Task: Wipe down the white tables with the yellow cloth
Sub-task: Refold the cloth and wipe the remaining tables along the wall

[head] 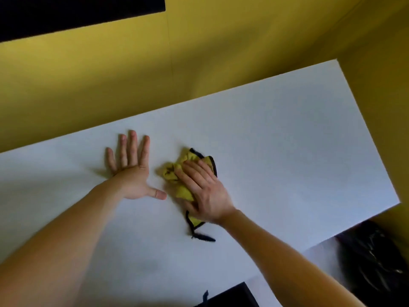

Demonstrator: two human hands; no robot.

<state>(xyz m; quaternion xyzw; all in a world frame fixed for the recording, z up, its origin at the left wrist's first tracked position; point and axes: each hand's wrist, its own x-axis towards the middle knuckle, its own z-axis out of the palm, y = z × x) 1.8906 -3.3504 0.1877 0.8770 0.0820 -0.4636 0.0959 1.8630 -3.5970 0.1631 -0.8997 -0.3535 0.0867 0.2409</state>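
Observation:
A crumpled yellow cloth [174, 173] with black edging lies near the middle of the white table [287, 140]. My right hand [204, 191] lies flat on top of the cloth with straight fingers, pressing it to the surface. A black strap end of the cloth sticks out below my wrist. My left hand [132, 171] rests palm down on the bare table just left of the cloth, its fingers spread, its thumb close to the cloth.
Yellow walls [199, 52] close the table at the back and on the right. A black bag [374, 262] sits below the table's right front corner. A dark object [234, 296] lies at the near edge. A dark panel [66, 12] hangs at the top left.

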